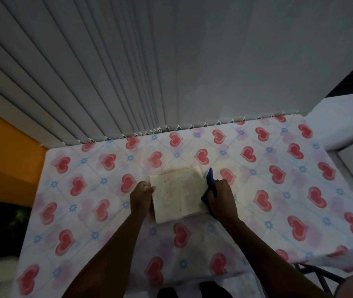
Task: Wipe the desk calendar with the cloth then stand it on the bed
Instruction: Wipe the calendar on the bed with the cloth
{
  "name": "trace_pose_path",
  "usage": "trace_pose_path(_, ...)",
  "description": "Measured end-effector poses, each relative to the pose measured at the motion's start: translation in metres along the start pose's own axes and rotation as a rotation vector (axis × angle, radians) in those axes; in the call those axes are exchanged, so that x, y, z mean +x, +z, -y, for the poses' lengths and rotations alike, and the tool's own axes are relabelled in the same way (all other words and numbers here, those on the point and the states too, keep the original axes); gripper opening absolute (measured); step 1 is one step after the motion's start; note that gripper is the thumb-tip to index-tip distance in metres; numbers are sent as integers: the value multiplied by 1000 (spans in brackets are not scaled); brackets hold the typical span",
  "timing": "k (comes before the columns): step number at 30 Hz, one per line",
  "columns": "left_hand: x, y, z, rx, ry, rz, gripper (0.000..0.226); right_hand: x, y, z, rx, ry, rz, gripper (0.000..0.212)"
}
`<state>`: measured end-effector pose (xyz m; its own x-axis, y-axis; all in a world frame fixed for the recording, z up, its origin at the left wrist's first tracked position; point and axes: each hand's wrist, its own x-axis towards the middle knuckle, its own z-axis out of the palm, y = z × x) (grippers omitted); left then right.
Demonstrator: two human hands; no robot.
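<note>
The desk calendar [178, 193] is a pale cream rectangle with faint red print, resting on the bed [289, 179] near its middle; whether it lies flat or leans I cannot tell. My left hand [141, 195] pinches the calendar's left edge. My right hand [221, 195] is closed around a blue cloth [210, 179] at the calendar's right edge; one corner of the cloth pokes up above my fingers, and the rest is bunched under my palm.
The bed sheet is white with red hearts and small blue flowers. Grey vertical blinds [128, 72] hang right behind the far edge. An orange wall [6, 158] stands at left, a dark metal frame [319, 274] at lower right.
</note>
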<state>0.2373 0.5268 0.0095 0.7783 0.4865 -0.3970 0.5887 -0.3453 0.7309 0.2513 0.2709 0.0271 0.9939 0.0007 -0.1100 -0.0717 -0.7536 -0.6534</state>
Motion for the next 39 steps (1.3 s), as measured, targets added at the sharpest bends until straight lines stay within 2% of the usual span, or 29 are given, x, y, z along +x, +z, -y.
trace_pose_path(3, -6, -6, 7, 79, 96, 28, 22, 2, 8, 5, -15, -28, 18, 2)
trace_pose_path(6, -5, -11, 18, 233, 242, 124, 32, 8, 18, 8, -73, -68, 46, 10)
trace_pose_path(11, -3, -18, 35, 408, 320, 258, 87, 26, 36, 12, -198, -66, 73, 20)
trace_pose_path(14, 2, -18, 46, 633, 407, 277, 105, 30, 44, 12, -264, -94, 95, 32)
trace_pose_path(16, 7, -18, 51, 729, 420, 331, 108, 30, 49, 9, -284, -149, 130, 42)
trace_pose_path(21, 16, -15, 59, 794, 417, 407, 112, 38, 67, -2, -547, -255, 391, 56)
trace_pose_path(29, 21, -14, 61, 814, 442, 419, 112, 29, 89, 1, -516, -258, 378, 55)
trace_pose_path(36, 19, -11, 48, 902, 440, 462, 115, 15, 87, -15, -621, -494, 516, 55)
trace_pose_path(39, 23, -10, 45, 978, 487, 474, 119, 47, 89, 1, -636, -422, 454, 55)
